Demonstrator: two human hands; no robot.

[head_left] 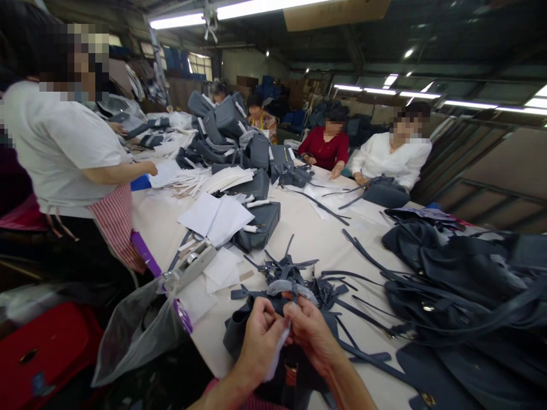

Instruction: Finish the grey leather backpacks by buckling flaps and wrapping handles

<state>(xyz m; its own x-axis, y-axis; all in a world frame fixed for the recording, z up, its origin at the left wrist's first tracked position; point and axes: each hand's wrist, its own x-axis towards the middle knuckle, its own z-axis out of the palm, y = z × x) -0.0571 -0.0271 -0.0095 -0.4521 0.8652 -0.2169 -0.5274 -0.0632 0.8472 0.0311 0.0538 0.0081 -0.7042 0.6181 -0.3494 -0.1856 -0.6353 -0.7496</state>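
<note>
A dark blue-grey handbag (pixel 239 327) lies at the table's near edge, in front of me. Its handle (pixel 280 286) arcs above my fingers, covered in thin whitish wrapping. My left hand (pixel 261 339) is closed in a pinch on a strip of white wrapping (pixel 277 356), which hangs down beside the palm. Close against it, my right hand (pixel 310 330) has its fingers closed at the handle and the wrapping; exactly what they grip is partly hidden. Just beyond both hands sits a tangled pile of dark straps (pixel 284 267).
Dark bags with long straps (pixel 431 273) heap up at the right. White sheets (pixel 216 216), a tape dispenser (pixel 196 265) and stacked bags (pixel 256 154) occupy the left and middle. A person (pixel 72 142) stands at left; several others sit across the table. A clear plastic bag (pixel 132 336) hangs at the left edge.
</note>
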